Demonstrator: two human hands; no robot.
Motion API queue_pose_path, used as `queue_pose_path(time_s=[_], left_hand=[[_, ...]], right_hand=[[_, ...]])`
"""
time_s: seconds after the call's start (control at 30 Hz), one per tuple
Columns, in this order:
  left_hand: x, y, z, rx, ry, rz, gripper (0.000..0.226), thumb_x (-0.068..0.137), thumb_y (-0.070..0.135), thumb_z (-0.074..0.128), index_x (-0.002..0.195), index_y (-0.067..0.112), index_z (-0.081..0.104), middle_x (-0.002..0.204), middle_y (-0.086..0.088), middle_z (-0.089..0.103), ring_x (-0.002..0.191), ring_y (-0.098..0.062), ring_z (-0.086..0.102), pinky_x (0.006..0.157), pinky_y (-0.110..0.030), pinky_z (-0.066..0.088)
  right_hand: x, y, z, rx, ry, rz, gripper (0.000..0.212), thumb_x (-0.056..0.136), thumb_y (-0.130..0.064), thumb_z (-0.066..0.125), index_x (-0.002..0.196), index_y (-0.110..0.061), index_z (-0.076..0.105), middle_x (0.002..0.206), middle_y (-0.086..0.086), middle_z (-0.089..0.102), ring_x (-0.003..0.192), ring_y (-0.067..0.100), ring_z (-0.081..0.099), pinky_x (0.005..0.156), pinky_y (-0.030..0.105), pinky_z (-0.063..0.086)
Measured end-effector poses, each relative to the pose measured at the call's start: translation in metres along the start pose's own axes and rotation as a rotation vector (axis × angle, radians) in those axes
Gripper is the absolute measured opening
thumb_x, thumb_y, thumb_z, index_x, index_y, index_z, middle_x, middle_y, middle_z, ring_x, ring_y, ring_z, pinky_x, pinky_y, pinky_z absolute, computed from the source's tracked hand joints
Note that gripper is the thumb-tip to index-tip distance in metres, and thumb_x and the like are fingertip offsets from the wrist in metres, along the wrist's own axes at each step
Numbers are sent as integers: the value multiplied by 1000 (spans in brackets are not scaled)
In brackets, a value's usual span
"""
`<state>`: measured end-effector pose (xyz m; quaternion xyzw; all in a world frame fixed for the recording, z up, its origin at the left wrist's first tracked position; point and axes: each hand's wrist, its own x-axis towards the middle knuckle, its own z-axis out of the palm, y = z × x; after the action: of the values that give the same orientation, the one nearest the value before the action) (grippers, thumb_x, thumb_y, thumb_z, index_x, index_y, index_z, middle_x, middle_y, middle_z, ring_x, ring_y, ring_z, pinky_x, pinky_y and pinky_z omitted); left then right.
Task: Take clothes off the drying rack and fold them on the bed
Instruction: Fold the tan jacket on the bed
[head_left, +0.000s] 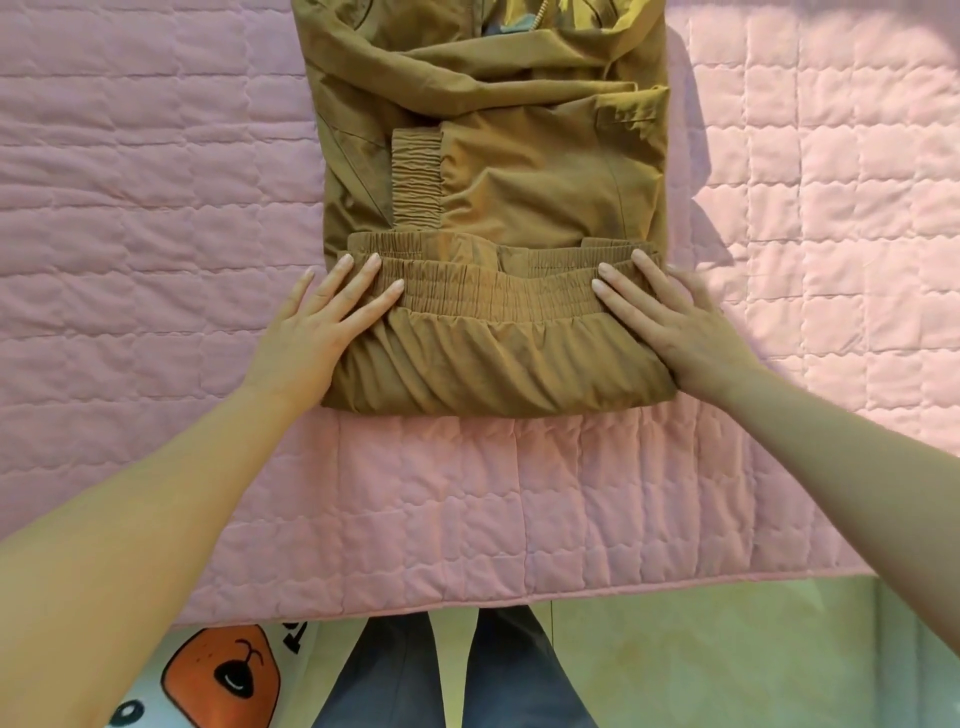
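forearms, cartoon mat, pink quilt, left hand, right hand on brown jacket

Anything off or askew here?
Nothing serious. The jacket lies square on the pink quilt, left hand and right hand flat on its folded-up hem. Only the hem's elastic layers sit slightly staggered, and the top is bunched.

1. the mustard-brown thin-fabric jacket is cut off by the top edge, so its collar and zip barely show.
2. the pink quilted bedcover runs past the left, right and top edges.
3. the orange cartoon-face print is cut by the bottom edge, and the lettering beside it is unreadable.
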<state>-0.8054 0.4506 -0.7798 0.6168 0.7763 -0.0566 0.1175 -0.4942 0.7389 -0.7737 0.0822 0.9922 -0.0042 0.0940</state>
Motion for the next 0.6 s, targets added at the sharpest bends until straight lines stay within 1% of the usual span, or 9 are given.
queue_pose_path(time_s=[0.03,0.1,0.17,0.27,0.37,0.43,0.47,0.53,0.6], left_hand=[[0,0,0,-12,-6,0,102,71,-18,45,154,29,11,162,-3,11,148,-23,11,119,-42,10],[0,1,0,-40,-15,-5,96,73,-14,40,155,29,12,162,-2,10,149,-25,12,119,-41,12],[1,-1,0,-98,-26,-16,96,76,-12,41,154,32,9,163,2,7,150,-22,7,120,-41,16],[5,-7,-3,-253,-51,-21,88,83,-11,39,154,35,13,162,7,7,150,-18,3,119,-40,17],[8,-13,-6,-479,-45,-57,75,90,-13,39,149,31,31,158,5,22,148,-20,11,118,-40,19],[4,-12,-14,-661,-54,-132,68,92,-13,42,145,29,39,155,3,28,148,-20,11,121,-40,15],[1,-11,-22,-707,-83,-171,67,92,-15,42,145,27,40,155,1,30,149,-20,12,121,-39,14],[-5,-6,-39,-717,-157,-239,71,90,-18,43,144,28,40,156,-4,30,147,-24,19,120,-40,16],[-19,5,-49,-816,-201,-275,67,92,-15,44,140,31,44,156,-1,31,146,-20,21,120,-40,18]], right_hand=[[1,3,0,-6,-16,-11,76,88,4,44,154,-18,15,161,-3,14,147,28,14,114,46,19],[4,6,-2,-3,-41,-19,67,92,-6,36,154,-20,15,161,-3,16,147,27,18,114,46,18],[9,8,-5,31,-58,-10,61,96,-12,36,154,-18,19,160,-3,19,147,26,18,114,45,17],[16,12,-6,129,-56,-7,60,96,-2,48,151,-17,29,158,-4,25,147,22,17,115,40,18],[22,19,-12,309,-101,27,63,88,6,55,144,-19,43,152,-6,35,145,19,23,113,35,19],[25,20,-20,430,-113,87,61,85,8,54,139,-21,51,147,-7,41,143,19,30,112,29,18],[25,20,-24,517,-125,134,60,85,8,52,136,-23,54,145,-9,42,142,18,32,112,27,17],[17,14,-32,710,-181,209,57,86,6,47,131,-27,57,142,-12,44,140,13,34,114,25,19],[5,4,-39,842,-263,236,59,87,9,49,127,-34,58,139,-16,47,139,5,34,113,15,18]])
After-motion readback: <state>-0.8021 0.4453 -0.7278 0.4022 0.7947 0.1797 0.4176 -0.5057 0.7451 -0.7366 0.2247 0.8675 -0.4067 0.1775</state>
